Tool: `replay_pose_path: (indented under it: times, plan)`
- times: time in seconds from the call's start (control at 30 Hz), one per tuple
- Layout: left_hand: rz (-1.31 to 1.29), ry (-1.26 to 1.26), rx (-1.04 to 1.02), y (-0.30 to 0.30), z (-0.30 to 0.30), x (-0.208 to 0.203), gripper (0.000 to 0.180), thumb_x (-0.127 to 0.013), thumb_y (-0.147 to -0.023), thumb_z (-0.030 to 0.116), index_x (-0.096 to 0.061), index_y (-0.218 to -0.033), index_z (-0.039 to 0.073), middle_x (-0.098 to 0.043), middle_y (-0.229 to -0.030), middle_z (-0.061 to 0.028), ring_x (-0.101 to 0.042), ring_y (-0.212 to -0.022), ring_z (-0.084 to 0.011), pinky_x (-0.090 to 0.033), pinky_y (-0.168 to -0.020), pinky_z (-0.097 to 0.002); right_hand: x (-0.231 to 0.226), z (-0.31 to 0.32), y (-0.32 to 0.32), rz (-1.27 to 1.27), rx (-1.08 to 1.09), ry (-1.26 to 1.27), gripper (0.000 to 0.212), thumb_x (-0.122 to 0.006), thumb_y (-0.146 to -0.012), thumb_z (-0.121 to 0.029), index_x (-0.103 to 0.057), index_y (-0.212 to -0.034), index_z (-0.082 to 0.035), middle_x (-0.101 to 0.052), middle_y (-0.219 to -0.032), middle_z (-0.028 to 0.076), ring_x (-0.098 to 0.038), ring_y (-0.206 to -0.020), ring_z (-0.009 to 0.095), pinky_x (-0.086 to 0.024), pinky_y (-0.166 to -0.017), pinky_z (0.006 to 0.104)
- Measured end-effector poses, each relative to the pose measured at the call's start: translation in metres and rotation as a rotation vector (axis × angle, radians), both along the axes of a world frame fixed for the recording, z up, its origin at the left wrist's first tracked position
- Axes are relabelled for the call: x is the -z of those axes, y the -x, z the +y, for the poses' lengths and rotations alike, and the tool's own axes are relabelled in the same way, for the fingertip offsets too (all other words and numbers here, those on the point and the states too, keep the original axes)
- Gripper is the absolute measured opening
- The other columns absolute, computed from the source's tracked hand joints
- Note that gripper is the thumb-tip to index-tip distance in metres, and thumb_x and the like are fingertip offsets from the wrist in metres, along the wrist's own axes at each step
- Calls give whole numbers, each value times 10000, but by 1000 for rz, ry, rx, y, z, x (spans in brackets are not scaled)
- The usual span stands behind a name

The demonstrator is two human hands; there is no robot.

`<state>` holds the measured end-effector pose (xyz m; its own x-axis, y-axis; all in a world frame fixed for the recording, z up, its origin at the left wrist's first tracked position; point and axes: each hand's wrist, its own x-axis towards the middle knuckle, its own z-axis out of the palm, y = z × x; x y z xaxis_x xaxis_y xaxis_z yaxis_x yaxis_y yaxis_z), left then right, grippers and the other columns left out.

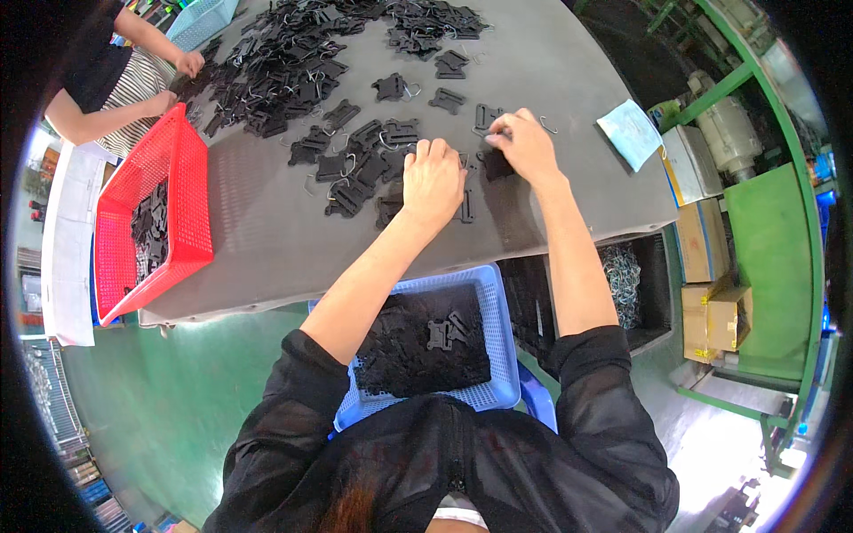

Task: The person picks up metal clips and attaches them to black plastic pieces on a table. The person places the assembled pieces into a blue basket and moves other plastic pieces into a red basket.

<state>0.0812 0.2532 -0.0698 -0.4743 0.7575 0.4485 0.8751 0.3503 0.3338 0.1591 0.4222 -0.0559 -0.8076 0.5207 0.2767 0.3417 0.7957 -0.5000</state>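
Observation:
My left hand (434,180) is closed, its fingers curled down at the near edge of a loose group of flat black plastic clips (366,160). What it grips is hidden beneath the knuckles. To its right, my right hand (526,147) has thumb and fingers pinched together over the table. A dark clip (495,165) shows under that hand, and another clip (486,117) lies just beyond the fingertips. Whatever sits in the pinch is too small to make out. Bent wire hooks (411,90) stick out from among the clips, and a single hook (549,126) lies right of my right hand.
A big heap of clips (284,67) covers the far left of the grey table (577,80), where another person's hands (188,64) work. Red basket (197,213) stands left; blue basket (502,338) holds clips below the edge. Dark bin (656,284) holds metal hooks. Blue mask (631,133) lies right.

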Motion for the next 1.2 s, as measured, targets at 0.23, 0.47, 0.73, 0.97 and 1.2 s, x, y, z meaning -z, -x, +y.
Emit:
replay_pose_path:
  times: [0.23, 0.47, 0.73, 0.97, 1.2]
  plan:
    - [-142, -92, 59, 29, 18, -23, 154, -660, -763, 171, -635, -798, 23, -566, -933, -153, -538, -939, -340, -452, -838, -428, 1, 11, -7, -92, 83, -140, 149, -613, -838, -213, -633, -887, -73, -590, -962, 137, -593, -930, 326, -482, -785, 415]
    - [-122, -324, 271, 72, 49, -68, 235, -601, -840, 206, -648, -1018, 60, -622, -1045, -135, -573, -1020, -304, -450, -893, -374, 2, 33, -37, 141, 416, -325, 179, -646, -798, -148, -600, -964, -99, -574, -1053, 78, -548, -1031, 277, -476, -787, 422]
    - [187, 146, 163, 49, -28, 9, 325, -540, -885, 244, -580, -1192, 149, -551, -1256, -17, -446, -1246, -215, -316, -1010, -565, 27, -9, 47, -89, -44, -416, 441, -488, -922, -362, -475, -1317, -166, -412, -1407, 55, -301, -1350, 233, -188, -1102, 521]
    - [227, 198, -38, 96, -63, 14, 338, -493, -911, 225, -556, -1240, 176, -510, -1319, 6, -408, -1286, -193, -283, -1021, -606, 38, -42, 34, -19, -246, -235, 439, -462, -939, -377, -467, -1324, -168, -401, -1416, 46, -320, -1340, 235, -220, -1106, 462]
    - [-60, -32, 27, 50, -87, -5, 400, -579, -878, 246, -538, -1245, 91, -518, -1306, -93, -400, -1293, -279, -250, -1049, -580, 28, -41, 11, 8, -92, -123, 464, -461, -896, -523, -517, -1284, -274, -408, -1414, 42, -289, -1354, 277, -132, -1069, 626]
